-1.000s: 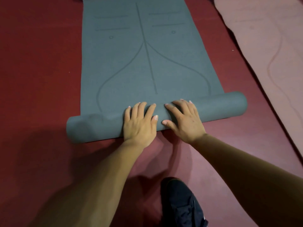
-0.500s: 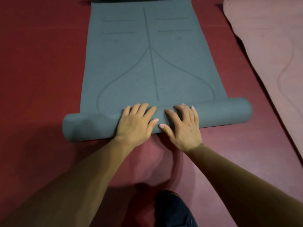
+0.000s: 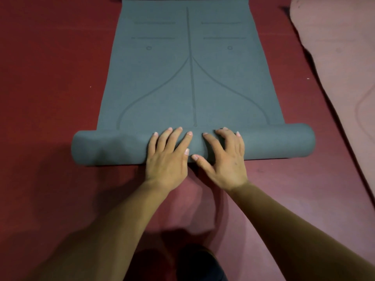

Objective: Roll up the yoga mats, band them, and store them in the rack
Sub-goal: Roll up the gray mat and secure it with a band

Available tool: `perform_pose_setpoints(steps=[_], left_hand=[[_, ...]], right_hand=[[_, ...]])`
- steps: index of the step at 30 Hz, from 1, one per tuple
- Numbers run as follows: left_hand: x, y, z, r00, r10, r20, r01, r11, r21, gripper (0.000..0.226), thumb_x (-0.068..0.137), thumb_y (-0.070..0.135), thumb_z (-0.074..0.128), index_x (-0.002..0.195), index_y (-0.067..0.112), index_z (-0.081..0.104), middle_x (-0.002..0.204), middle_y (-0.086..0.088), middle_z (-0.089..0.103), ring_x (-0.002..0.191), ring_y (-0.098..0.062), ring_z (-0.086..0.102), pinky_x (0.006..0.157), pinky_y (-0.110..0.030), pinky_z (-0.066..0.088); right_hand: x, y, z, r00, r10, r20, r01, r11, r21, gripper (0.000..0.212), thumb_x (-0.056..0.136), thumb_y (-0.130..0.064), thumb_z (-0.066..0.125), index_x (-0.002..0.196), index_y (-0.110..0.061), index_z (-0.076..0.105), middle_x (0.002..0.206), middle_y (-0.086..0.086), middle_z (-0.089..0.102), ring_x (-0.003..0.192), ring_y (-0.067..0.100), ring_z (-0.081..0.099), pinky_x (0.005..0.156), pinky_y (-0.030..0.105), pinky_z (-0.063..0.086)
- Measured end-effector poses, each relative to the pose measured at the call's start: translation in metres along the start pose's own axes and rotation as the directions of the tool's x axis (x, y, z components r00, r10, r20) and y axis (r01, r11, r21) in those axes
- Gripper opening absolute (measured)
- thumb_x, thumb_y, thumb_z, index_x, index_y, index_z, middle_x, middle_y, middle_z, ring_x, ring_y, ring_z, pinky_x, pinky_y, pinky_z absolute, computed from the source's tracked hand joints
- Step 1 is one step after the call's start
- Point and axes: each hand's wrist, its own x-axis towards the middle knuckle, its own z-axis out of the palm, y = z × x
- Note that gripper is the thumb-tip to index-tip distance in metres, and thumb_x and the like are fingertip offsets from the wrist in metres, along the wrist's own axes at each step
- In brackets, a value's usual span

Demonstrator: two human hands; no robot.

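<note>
Head view: we press left hand and right hand, fingers spread and holding nothing, side by side on the smooth cylindrical roll of the matte grey yoga mat on the red floor.

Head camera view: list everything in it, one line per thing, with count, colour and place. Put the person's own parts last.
grey yoga mat: one, dark grey with printed guide lines, centre of the floor, near end rolled into a tube, far part flat
pink mat: one, pale pink, flat along the right edge, partly out of frame
floor: one, dark red, under both mats
dark shape: one, black, bottom centre; shoe or knee, cannot tell
left hand: one, bare, pressing flat on the middle of the roll
right hand: one, bare, pressing on the roll beside the left
</note>
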Motion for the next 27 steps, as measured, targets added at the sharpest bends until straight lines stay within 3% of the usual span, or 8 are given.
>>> perform_pose_setpoints(steps=[7,15,22,27], left_hand=[[0.008,0.003,0.005,0.998,-0.059,0.0,0.059,0.998,-0.005,0.05,0.098,0.037,0.037,0.145,0.027,0.052,0.148,-0.006,0.05,0.139,-0.029,0.042,0.118,-0.053,0.02],[0.02,0.002,0.01,0.997,-0.081,-0.013,0.082,0.997,0.011,0.049,0.097,0.039,0.039,0.143,0.03,0.055,0.144,-0.004,0.053,0.137,-0.029,0.044,0.117,-0.052,0.021],[0.03,-0.007,0.011,0.997,-0.047,-0.055,0.046,0.999,-0.016,0.048,0.098,0.037,0.039,0.143,0.028,0.055,0.144,-0.009,0.053,0.136,-0.033,0.044,0.116,-0.05,0.021],[0.033,-0.006,0.015,0.997,-0.07,-0.043,0.07,0.998,0.002,0.047,0.097,0.036,0.042,0.141,0.03,0.056,0.142,-0.007,0.055,0.134,-0.033,0.046,0.117,-0.051,0.021]], right_hand=[[0.023,0.007,0.004,0.999,-0.032,0.032,0.033,0.999,-0.036,0.06,0.093,-0.06,0.059,0.132,-0.015,0.066,0.126,0.014,0.059,0.128,0.034,0.052,0.119,0.046,0.025],[0.014,0.009,0.005,0.999,0.009,0.045,-0.007,0.999,-0.046,0.073,0.09,-0.063,0.061,0.135,-0.005,0.057,0.136,0.013,0.053,0.137,0.033,0.044,0.125,0.044,0.011],[0.04,0.017,0.008,0.998,-0.033,0.05,0.036,0.998,-0.052,0.073,0.092,-0.066,0.055,0.132,-0.006,0.061,0.128,0.011,0.059,0.132,0.034,0.05,0.12,0.046,0.023],[0.034,0.013,0.008,0.999,0.023,0.027,-0.021,0.998,-0.062,0.076,0.089,-0.069,0.059,0.134,-0.008,0.057,0.133,0.01,0.052,0.133,0.033,0.046,0.123,0.047,0.015]])
